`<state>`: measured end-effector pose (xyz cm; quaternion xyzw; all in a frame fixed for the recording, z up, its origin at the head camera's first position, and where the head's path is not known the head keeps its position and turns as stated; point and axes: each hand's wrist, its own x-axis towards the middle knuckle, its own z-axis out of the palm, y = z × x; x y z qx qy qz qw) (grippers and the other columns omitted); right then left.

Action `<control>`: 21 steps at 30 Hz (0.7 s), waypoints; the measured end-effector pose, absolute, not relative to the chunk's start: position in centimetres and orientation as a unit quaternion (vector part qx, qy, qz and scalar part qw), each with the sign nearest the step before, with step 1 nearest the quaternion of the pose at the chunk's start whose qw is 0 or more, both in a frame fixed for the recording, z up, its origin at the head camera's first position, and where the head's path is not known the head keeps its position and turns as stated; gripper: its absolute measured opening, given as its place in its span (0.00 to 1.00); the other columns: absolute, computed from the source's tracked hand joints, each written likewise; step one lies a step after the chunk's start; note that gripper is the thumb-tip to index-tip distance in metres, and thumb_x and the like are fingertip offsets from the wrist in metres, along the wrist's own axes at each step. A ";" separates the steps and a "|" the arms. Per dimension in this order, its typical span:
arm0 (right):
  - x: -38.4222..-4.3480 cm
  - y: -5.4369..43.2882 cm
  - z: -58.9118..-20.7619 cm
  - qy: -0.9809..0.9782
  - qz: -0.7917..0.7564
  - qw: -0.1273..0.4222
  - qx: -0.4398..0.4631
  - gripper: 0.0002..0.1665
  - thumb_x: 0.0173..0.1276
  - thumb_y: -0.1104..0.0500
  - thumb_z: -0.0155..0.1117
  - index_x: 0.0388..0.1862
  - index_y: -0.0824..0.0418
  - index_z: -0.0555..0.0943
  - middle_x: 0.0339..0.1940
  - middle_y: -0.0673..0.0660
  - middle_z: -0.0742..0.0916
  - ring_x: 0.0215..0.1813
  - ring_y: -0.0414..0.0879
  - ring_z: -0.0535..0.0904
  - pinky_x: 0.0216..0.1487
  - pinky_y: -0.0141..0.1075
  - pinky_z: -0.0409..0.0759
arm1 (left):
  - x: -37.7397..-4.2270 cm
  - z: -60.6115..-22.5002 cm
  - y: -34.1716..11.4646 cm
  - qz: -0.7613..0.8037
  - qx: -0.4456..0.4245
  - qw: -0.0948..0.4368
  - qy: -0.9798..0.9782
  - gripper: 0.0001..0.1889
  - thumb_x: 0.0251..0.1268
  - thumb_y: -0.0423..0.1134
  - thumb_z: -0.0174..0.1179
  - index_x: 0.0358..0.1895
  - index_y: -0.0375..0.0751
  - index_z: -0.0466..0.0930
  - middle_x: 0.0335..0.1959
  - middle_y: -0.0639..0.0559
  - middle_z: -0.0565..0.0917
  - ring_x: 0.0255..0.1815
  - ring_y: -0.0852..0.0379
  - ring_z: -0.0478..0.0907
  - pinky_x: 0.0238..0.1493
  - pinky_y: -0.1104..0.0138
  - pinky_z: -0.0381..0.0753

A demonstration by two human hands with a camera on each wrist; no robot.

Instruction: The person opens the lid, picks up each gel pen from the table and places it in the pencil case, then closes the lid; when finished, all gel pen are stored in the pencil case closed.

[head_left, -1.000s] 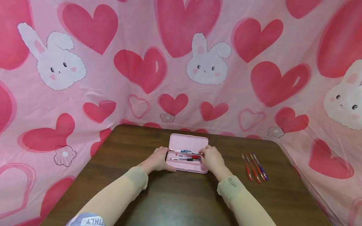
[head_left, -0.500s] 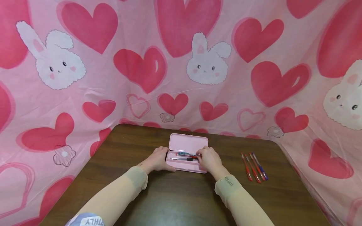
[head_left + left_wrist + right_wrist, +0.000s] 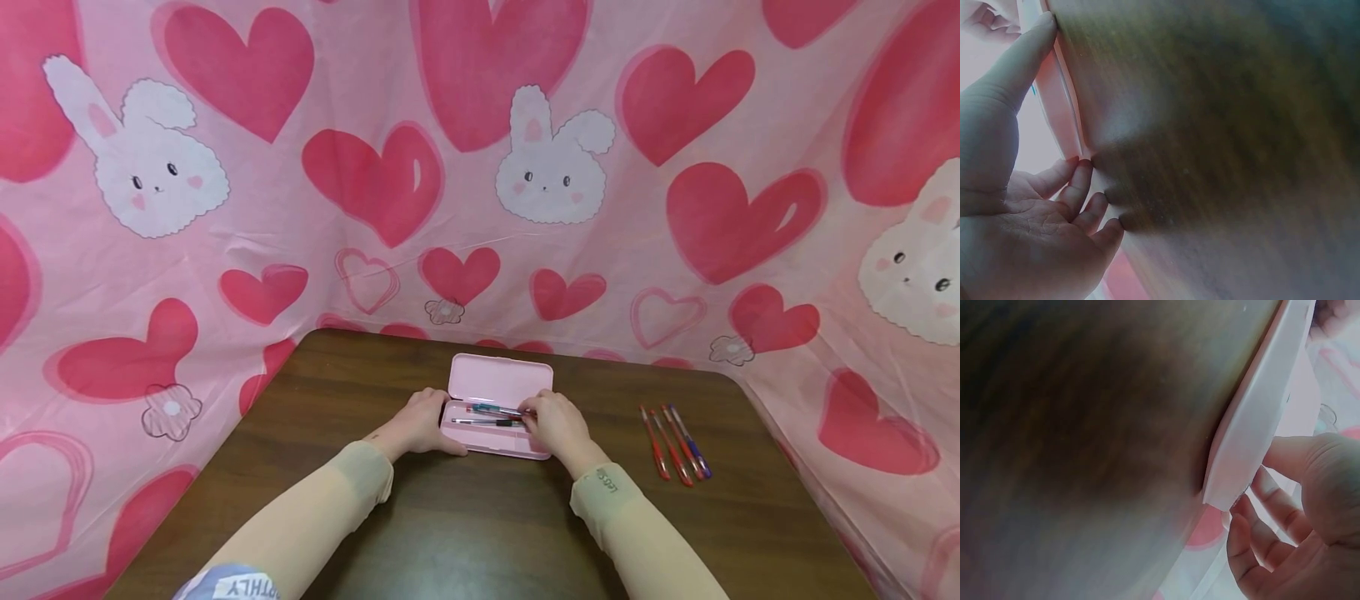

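Observation:
A pink pencil case (image 3: 501, 377) lies on the table, its lid raised at the back. My left hand (image 3: 418, 425) holds the case's left end, thumb along the front edge; in the left wrist view several fingertips touch its side. At the case's right part, my right hand (image 3: 558, 427) pinches the right end of a teal pen (image 3: 489, 408) lying inside. Its fingertips are partly hidden. Nearer the front of the case rests a black-gripped clear pen (image 3: 491, 422). A red pen is mostly covered by the teal one. The right wrist view shows the case's pale wall (image 3: 1254, 419) beside the thumb.
To the right, several pens lie side by side on the brown table (image 3: 480, 525), among them a red pen (image 3: 654, 443) and a blue-purple pen (image 3: 690, 442). A pink cloth (image 3: 360, 200) with hearts and rabbits hangs behind and at both sides.
The teal pen has come down from near the lid's lower edge into the case, over the red pen. My right hand has shifted slightly left with it. The left hand stays put.

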<state>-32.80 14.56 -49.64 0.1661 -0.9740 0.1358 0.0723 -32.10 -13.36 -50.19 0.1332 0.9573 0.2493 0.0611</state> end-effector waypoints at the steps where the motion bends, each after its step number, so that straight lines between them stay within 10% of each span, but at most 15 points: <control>1: -32.8 14.6 -49.7 -0.973 0.135 0.074 0.170 0.10 0.72 0.57 0.78 0.50 0.50 0.95 0.41 0.55 0.89 0.44 0.52 0.84 0.57 0.52 0.88 | -32.1 -50.2 -13.4 0.250 0.133 0.061 0.957 0.54 0.44 0.64 0.87 0.72 0.36 0.75 0.66 0.41 0.80 0.70 0.43 0.73 0.78 0.47 0.76; 21: -32.2 15.1 -49.1 -0.971 0.159 0.062 0.168 0.11 0.71 0.58 0.79 0.50 0.52 0.94 0.41 0.54 0.88 0.43 0.50 0.84 0.60 0.53 0.88 | -32.0 -50.2 -13.3 0.258 0.131 0.063 0.955 0.55 0.44 0.65 0.87 0.73 0.36 0.74 0.66 0.42 0.80 0.69 0.44 0.73 0.78 0.47 0.77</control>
